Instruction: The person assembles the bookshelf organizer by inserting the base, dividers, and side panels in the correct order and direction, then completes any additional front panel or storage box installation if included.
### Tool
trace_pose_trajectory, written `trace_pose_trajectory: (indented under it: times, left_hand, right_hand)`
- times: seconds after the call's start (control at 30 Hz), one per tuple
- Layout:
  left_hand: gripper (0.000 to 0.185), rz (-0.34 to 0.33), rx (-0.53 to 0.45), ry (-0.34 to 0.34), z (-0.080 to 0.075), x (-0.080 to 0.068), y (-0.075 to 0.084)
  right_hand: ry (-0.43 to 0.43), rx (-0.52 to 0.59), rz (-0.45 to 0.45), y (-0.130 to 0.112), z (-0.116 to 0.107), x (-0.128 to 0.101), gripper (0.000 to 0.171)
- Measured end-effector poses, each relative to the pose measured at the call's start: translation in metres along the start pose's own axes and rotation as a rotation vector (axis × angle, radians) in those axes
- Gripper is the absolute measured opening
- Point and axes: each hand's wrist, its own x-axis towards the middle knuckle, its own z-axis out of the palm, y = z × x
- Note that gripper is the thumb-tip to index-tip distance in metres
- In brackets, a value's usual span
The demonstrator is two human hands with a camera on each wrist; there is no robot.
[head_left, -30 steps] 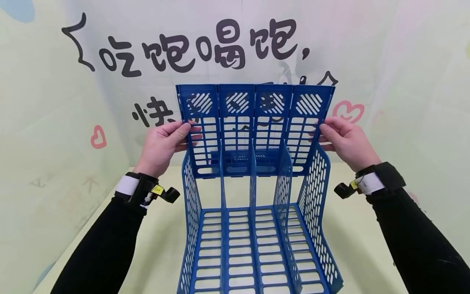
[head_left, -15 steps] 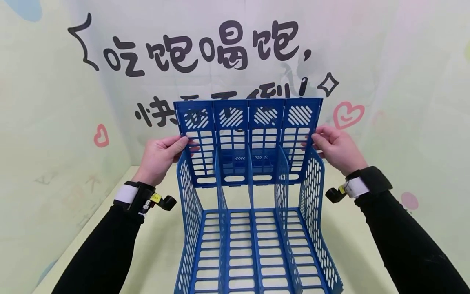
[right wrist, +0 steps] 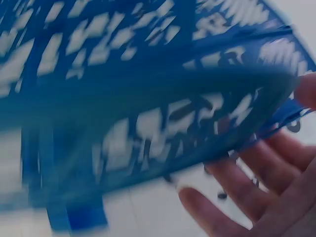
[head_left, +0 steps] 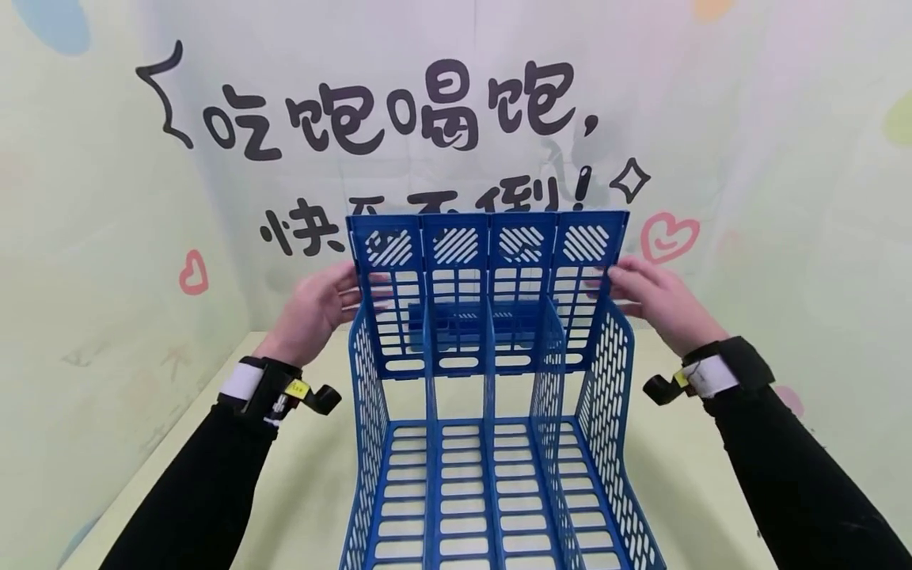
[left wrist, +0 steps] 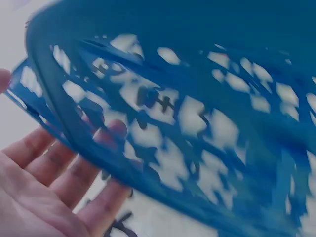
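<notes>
A blue plastic file rack (head_left: 493, 475) stands on the table with its dividers and two perforated side walls upright. Across its far side stands a slatted blue panel (head_left: 456, 245), rising above the side walls. My left hand (head_left: 306, 317) is at the panel's left edge, fingers loosely straight behind it, thumb beside the edge in the left wrist view. At the right edge is my right hand (head_left: 663, 305); its fingers (right wrist: 266, 163) spread behind the panel and its thumb lies by the edge. Neither hand appears to grip firmly. Both wrist views are blurred.
Another blue plastic piece (head_left: 463, 323) shows through the panel's openings, partly hidden. The pale table (head_left: 299, 467) reaches to a cloth backdrop (head_left: 456, 39) with black writing and pink hearts. A cloth side wall (head_left: 93, 261) stands at the left.
Over the second, the panel has come down lower on the far side of the rack. Since half a second ago, my left thumb has left the panel's front; both hands sit slightly higher along it.
</notes>
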Motion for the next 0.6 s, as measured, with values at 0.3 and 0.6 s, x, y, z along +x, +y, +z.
trace_pose_trajectory:
  times: [0.3, 0.6]
  left_hand:
    - [0.058, -0.003, -0.093, -0.003, 0.019, 0.028, 0.037]
    - [0.054, -0.084, -0.134, 0.023, 0.021, 0.034, 0.042]
  right_hand:
    - [-0.091, 0.440, 0.030, -0.042, -0.001, 0.026, 0.061]
    - [-0.183, 0.452, 0.163, -0.046, -0.004, 0.034, 0.076]
